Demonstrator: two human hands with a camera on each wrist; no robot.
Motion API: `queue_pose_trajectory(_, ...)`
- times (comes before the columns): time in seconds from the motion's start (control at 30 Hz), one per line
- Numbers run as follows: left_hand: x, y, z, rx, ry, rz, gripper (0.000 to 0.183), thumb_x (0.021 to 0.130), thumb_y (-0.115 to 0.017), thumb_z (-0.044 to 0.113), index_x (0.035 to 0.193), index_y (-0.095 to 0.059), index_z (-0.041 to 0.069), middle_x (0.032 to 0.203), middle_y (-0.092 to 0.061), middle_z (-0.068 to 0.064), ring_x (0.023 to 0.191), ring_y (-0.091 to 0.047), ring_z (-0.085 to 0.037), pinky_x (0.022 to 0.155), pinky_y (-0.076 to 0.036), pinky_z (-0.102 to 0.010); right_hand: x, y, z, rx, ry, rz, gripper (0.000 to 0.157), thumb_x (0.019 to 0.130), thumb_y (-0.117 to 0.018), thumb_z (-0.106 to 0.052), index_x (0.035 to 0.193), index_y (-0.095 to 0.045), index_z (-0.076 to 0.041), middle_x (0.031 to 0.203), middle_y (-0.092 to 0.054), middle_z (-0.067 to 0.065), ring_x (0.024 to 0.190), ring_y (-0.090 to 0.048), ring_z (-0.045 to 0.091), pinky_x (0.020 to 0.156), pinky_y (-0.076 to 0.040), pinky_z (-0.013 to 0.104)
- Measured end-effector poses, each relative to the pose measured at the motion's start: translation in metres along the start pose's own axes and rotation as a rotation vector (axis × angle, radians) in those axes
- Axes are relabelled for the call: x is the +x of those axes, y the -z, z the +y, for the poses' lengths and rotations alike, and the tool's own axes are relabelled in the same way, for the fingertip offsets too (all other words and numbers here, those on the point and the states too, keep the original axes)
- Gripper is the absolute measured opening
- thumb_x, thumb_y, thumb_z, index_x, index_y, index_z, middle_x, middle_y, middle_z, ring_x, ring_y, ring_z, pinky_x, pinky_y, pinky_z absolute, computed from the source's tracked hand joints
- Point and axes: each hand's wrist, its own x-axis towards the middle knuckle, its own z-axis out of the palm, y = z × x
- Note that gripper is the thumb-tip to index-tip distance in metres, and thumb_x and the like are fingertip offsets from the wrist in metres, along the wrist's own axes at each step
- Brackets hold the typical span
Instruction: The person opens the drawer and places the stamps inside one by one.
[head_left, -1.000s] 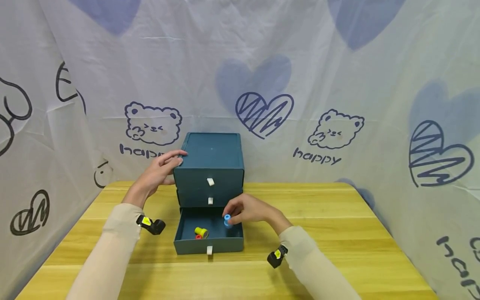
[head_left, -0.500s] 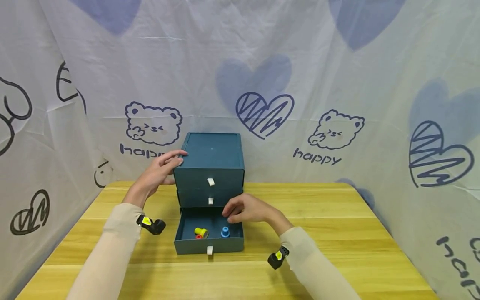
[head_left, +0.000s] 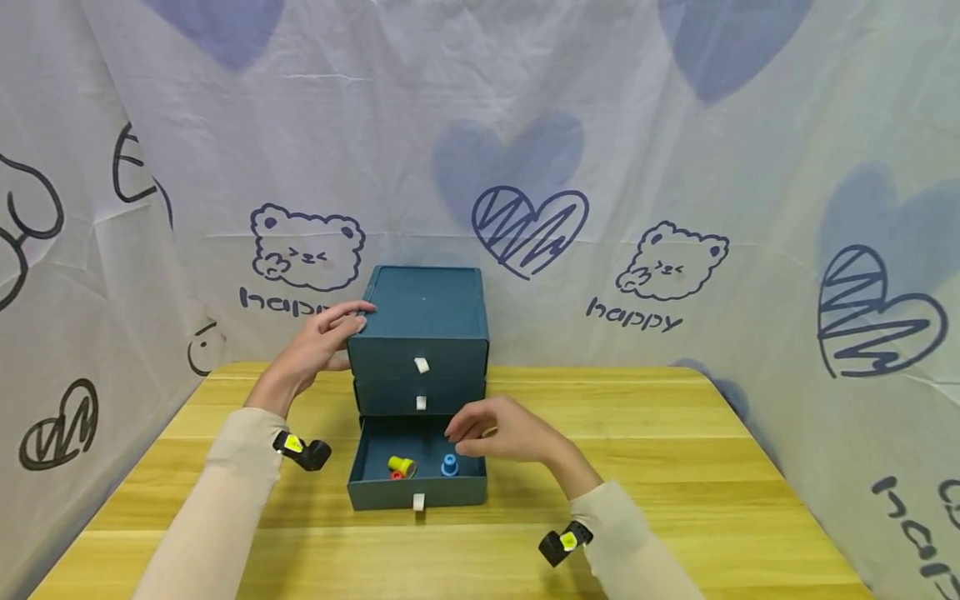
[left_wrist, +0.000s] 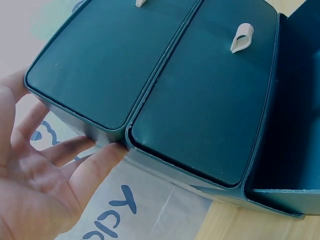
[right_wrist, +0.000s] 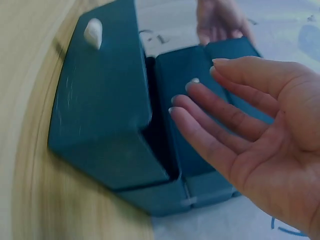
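Note:
A dark teal drawer box (head_left: 423, 304) stands on the table with its bottom drawer (head_left: 417, 493) pulled out. Inside that drawer lie a small blue spool-like piece (head_left: 449, 466), a yellow one (head_left: 401, 465) and a red one (head_left: 396, 475), partly hidden. My left hand (head_left: 311, 346) rests against the box's left side, fingers on its top edge; the left wrist view shows the fingertips touching the side wall (left_wrist: 75, 120). Over the drawer's right edge hovers my right hand (head_left: 502, 429), holding nothing; in the right wrist view its fingers (right_wrist: 225, 115) are relaxed and apart.
The two upper drawers are closed, each with a white pull tab (head_left: 422, 364). A wooden table (head_left: 637, 500) extends around the box. Behind it hangs a printed white cloth (head_left: 420, 125), with more cloth at both sides.
My right hand has let go of the blue spool-like piece, which now stands in the drawer. The hand has then drawn slightly right and toward me. My left hand has stayed put.

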Motion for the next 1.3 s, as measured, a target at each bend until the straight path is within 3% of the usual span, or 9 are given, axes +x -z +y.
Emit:
queue_pose_trajectory(0.3,0.0,0.0,-0.001,-0.008,0.003,0.001,0.052,0.109,-0.049,0.041,0.154,-0.043,0.016,0.172,-0.018,-0.014,0.153,-0.027,-0.053,0.11,-0.041,-0.071,-0.01,-0.016,-0.02,0.024,0.013,-0.038,0.02,0.097,-0.07,-0.011,0.116,-0.074,-0.007,0.107,-0.076,0.012,0.089,-0.071,0.008,0.083,-0.06,0.021)
queue_pose_trajectory(0.53,0.0,0.0,-0.003,-0.006,0.004,-0.008,0.053,0.109,-0.049,0.041,0.155,-0.043,0.016,0.174,-0.013,-0.013,0.154,-0.021,-0.055,0.111,-0.038,-0.073,-0.012,-0.029,-0.015,0.031,-0.012,-0.081,0.02,0.098,-0.07,-0.014,0.116,-0.075,-0.006,0.105,-0.076,0.011,0.086,-0.067,0.001,0.083,-0.059,0.02)
queue_pose_trajectory(0.87,0.001,0.001,-0.002,-0.011,-0.01,-0.004,0.052,0.109,-0.049,0.042,0.154,-0.044,0.015,0.173,-0.014,-0.013,0.154,-0.022,-0.055,0.11,-0.04,-0.072,-0.015,-0.052,-0.017,0.05,-0.065,-0.14,0.019,0.096,-0.072,-0.009,0.113,-0.075,-0.001,0.105,-0.078,0.013,0.085,-0.069,0.001,0.08,-0.057,0.015)
queue_pose_trajectory(1.03,0.0,0.0,-0.002,-0.01,0.001,-0.004,0.053,0.109,-0.049,0.041,0.154,-0.043,0.015,0.173,-0.016,-0.014,0.154,-0.023,-0.054,0.11,-0.04,-0.072,-0.017,-0.068,-0.018,0.056,-0.125,-0.098,0.024,0.094,-0.073,-0.006,0.118,-0.075,-0.003,0.116,-0.076,0.015,0.094,-0.073,0.007,0.081,-0.057,0.013)
queue_pose_trajectory(1.3,0.0,0.0,-0.002,0.005,0.006,0.001,0.053,0.109,-0.049,0.042,0.155,-0.043,0.017,0.173,-0.016,-0.013,0.154,-0.024,-0.053,0.11,-0.041,-0.071,-0.016,-0.089,-0.019,0.025,-0.188,-0.002,0.031,0.092,-0.074,-0.003,0.123,-0.074,-0.007,0.113,-0.077,0.014,0.092,-0.076,0.01,0.078,-0.057,0.013)
